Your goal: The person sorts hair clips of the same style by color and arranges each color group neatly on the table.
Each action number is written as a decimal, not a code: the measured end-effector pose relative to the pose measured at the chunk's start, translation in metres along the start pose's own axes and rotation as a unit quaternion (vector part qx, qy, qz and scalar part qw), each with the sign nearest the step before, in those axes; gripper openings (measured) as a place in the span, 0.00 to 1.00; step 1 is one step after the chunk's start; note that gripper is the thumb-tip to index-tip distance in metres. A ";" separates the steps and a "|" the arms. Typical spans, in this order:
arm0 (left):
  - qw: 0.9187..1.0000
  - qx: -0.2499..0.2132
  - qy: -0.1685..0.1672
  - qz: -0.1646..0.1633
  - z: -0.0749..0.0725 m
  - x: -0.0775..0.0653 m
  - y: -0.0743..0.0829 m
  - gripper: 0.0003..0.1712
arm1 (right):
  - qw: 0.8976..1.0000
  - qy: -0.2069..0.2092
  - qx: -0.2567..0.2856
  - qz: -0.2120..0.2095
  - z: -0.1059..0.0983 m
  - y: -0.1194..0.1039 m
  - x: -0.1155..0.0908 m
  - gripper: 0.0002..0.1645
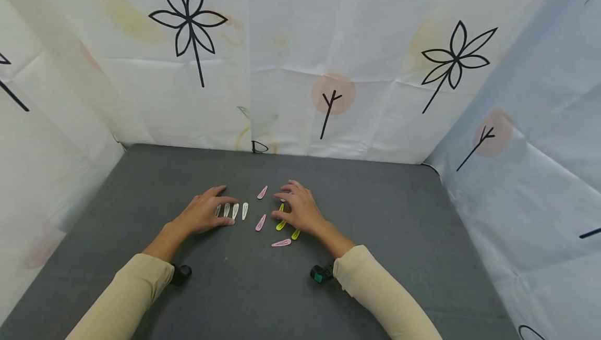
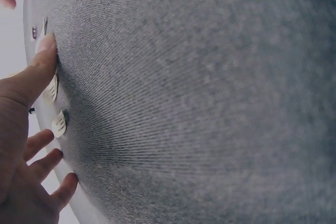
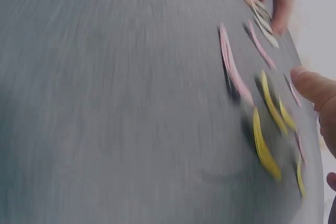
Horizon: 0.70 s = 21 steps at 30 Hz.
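Several white snap hair clips (image 1: 245, 211) lie in a row by my left hand (image 1: 202, 214). Its thumb and index finger stretch along the two ends of the row, partly covering the leftmost clips. The left wrist view shows the thumb (image 2: 44, 64) close over one white clip, with another white clip (image 2: 59, 124) near the other fingers. My right hand (image 1: 302, 210) hovers with spread fingers over yellow snap hair clips (image 1: 281, 225) and hides part of them. The right wrist view, blurred, shows its thumb (image 3: 312, 85) near the pink and yellow clips, gripping none.
Pink hair clips lie between and below the hands: one at the back (image 1: 262, 192), one in the middle (image 1: 260, 222) and one in front (image 1: 281, 243). Everything rests on a grey cloth-covered table (image 1: 253, 298). White printed curtains (image 1: 291, 32) enclose its back and sides.
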<state>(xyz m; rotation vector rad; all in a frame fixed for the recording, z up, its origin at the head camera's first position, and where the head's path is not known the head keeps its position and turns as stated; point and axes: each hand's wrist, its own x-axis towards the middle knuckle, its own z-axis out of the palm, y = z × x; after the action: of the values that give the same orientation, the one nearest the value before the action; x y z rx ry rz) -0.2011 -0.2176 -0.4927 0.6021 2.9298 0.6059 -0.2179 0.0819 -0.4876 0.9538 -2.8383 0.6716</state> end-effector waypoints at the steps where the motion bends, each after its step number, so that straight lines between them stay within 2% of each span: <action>1: 1.000 0.000 0.000 0.001 0.000 0.000 0.000 0.30 | 1.000 0.000 0.006 -0.001 -0.003 0.005 -0.004 0.28; 5: 1.000 0.000 0.001 -0.002 0.000 -0.001 0.000 0.30 | 1.000 0.005 0.026 0.000 -0.012 0.024 -0.016 0.25; 12: 1.000 -0.007 0.002 0.002 0.001 -0.002 0.001 0.30 | 1.000 0.007 0.012 0.028 -0.017 0.047 -0.030 0.23; 16: 1.000 -0.008 0.003 0.004 0.001 -0.002 0.000 0.30 | 0.999 0.003 0.008 0.036 -0.020 0.052 -0.035 0.21; 21: 1.000 -0.006 0.002 0.005 0.001 -0.001 0.001 0.30 | 0.999 0.012 0.014 0.027 -0.022 0.053 -0.042 0.18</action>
<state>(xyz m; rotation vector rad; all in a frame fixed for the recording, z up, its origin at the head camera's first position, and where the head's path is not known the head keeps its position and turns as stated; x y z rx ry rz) -0.1995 -0.2168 -0.4930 0.6143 2.9269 0.6253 -0.2171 0.1522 -0.4960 0.8700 -2.8507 0.7259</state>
